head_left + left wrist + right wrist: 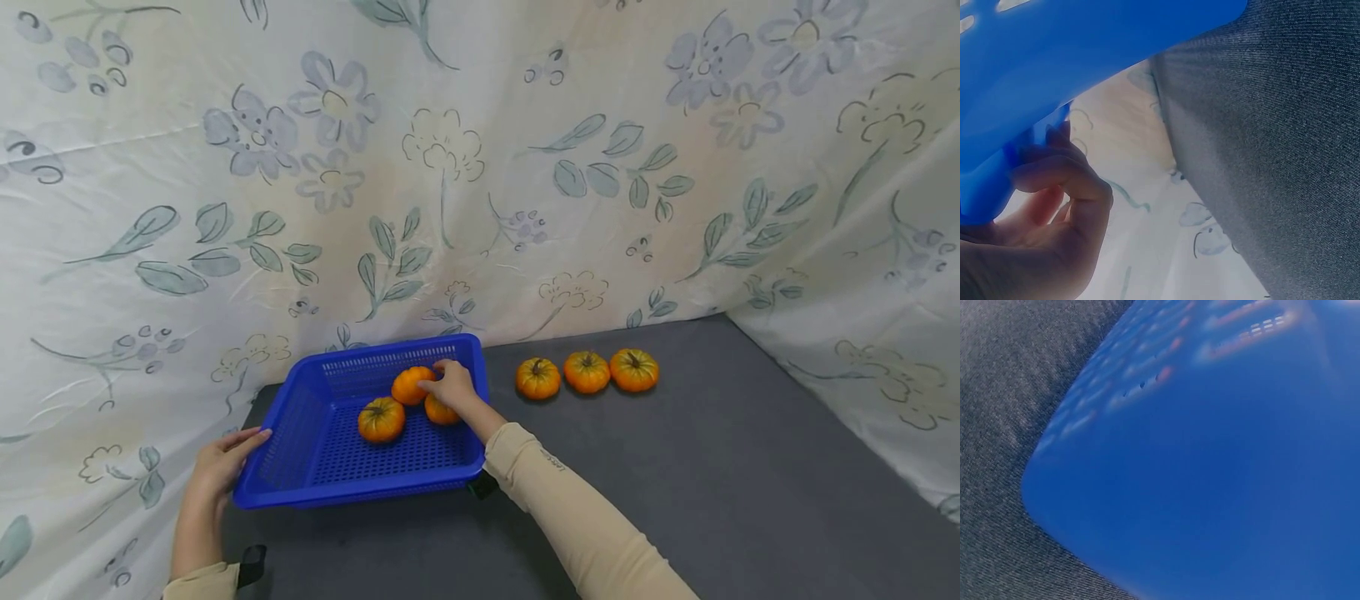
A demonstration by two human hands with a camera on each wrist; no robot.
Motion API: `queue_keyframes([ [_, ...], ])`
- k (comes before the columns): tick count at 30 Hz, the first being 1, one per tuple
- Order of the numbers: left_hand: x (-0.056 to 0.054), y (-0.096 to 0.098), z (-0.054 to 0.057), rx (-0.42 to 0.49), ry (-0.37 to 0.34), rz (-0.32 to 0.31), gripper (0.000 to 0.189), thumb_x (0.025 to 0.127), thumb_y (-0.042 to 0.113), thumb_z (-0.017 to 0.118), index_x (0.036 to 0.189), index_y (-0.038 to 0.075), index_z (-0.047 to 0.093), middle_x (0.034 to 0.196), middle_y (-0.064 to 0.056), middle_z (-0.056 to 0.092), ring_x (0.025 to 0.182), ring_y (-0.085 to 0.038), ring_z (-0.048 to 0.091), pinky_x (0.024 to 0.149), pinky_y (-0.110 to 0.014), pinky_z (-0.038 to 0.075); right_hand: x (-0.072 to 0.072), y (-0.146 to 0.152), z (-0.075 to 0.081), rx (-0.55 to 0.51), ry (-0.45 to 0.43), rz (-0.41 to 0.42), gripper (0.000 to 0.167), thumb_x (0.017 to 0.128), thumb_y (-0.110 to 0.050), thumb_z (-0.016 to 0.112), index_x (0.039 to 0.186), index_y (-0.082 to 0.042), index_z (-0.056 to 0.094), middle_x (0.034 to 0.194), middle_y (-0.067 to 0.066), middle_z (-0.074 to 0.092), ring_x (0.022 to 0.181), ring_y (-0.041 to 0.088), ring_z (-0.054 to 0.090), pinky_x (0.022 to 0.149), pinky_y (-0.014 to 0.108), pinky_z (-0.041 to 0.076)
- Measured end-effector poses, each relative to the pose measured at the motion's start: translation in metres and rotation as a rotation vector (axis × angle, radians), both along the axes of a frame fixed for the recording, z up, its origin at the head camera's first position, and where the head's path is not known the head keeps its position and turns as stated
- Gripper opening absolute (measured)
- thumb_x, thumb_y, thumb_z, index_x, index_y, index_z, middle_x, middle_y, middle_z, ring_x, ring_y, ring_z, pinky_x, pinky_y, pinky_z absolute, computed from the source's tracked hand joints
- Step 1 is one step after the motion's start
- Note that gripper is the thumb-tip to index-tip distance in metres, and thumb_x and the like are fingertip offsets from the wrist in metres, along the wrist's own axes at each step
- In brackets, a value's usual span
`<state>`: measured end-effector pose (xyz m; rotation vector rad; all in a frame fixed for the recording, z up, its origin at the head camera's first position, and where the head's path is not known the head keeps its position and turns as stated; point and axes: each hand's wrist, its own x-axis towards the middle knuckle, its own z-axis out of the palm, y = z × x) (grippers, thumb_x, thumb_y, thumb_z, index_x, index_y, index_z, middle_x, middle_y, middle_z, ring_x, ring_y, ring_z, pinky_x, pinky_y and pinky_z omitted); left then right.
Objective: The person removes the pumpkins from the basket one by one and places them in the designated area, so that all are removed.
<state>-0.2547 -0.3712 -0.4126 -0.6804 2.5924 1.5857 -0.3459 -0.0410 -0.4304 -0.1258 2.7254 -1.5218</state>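
Note:
A blue plastic basket [360, 487] with perforated walls stands on the dark grey tabletop, tilted slightly in the head view. My left hand [221, 467] grips its left rim, thumb on top; in the left wrist view curled fingers [1063, 172] hook under that edge. Inside the basket, my right hand [455, 387] holds a small orange pumpkin [410, 386] with thumb and fingers at its right side. Two more small pumpkins lie close by: one [382, 420] in front to the left, another [441, 410] partly hidden under the right hand. Basket plastic [1197, 469] fills most of the right wrist view, hiding that hand.
Three small pumpkins sit in a row on the table right of the basket: a left one [537, 379], a middle one [587, 372] and a right one [634, 370]. A floral cloth [480, 208] hangs behind the table [675, 467] and along its sides.

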Motion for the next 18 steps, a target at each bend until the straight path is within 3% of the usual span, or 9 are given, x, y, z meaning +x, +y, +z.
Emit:
queue_keyframes([
  [5, -0.0002, -0.0011, -0.001, -0.018, 0.004, -0.004, 0.077, 0.092, 0.043, 0.064, 0.143, -0.008, 0.039, 0.107, -0.01, 0.062, 0.075, -0.003, 0.058, 0.066, -0.023, 0.054, 0.0012, 0.0002, 0.0017, 0.004, -0.023, 0.012, 0.054, 0.089, -0.021, 0.073, 0.133, 0.004, 0.055, 0.137, 0.02, 0.057, 0.129, 0.034, 0.053, 0.108, 0.044, 0.043],
  [10, -0.0007, -0.0012, -0.0014, -0.024, 0.001, -0.005, 0.078, 0.092, 0.044, 0.064, 0.144, -0.008, 0.038, 0.116, -0.02, 0.059, 0.075, -0.003, 0.057, 0.066, -0.023, 0.054, 0.0024, 0.0002, 0.0028, 0.051, -0.125, 0.042, 0.072, 0.08, -0.022, 0.081, 0.14, 0.001, 0.048, 0.144, 0.02, 0.05, 0.133, 0.036, 0.048, 0.109, 0.046, 0.042],
  [14, -0.0016, -0.0005, -0.002, -0.036, -0.001, -0.017, 0.078, 0.093, 0.045, 0.061, 0.145, -0.008, 0.037, 0.133, -0.032, 0.048, 0.078, -0.003, 0.057, 0.067, -0.023, 0.054, 0.0033, 0.0008, 0.0032, 0.106, -0.198, 0.094, 0.085, 0.073, -0.02, 0.086, 0.144, -0.001, 0.043, 0.148, 0.019, 0.045, 0.137, 0.035, 0.043, 0.112, 0.045, 0.039],
  [18, -0.001, -0.0003, -0.0013, -0.034, -0.005, -0.037, 0.078, 0.094, 0.044, 0.06, 0.146, -0.008, 0.034, 0.145, -0.035, 0.036, 0.082, -0.003, 0.057, 0.069, -0.024, 0.054, 0.0045, 0.0017, 0.0045, 0.135, -0.218, 0.157, 0.09, 0.07, -0.014, 0.087, 0.145, 0.002, 0.04, 0.148, 0.02, 0.043, 0.139, 0.035, 0.04, 0.115, 0.043, 0.035],
])
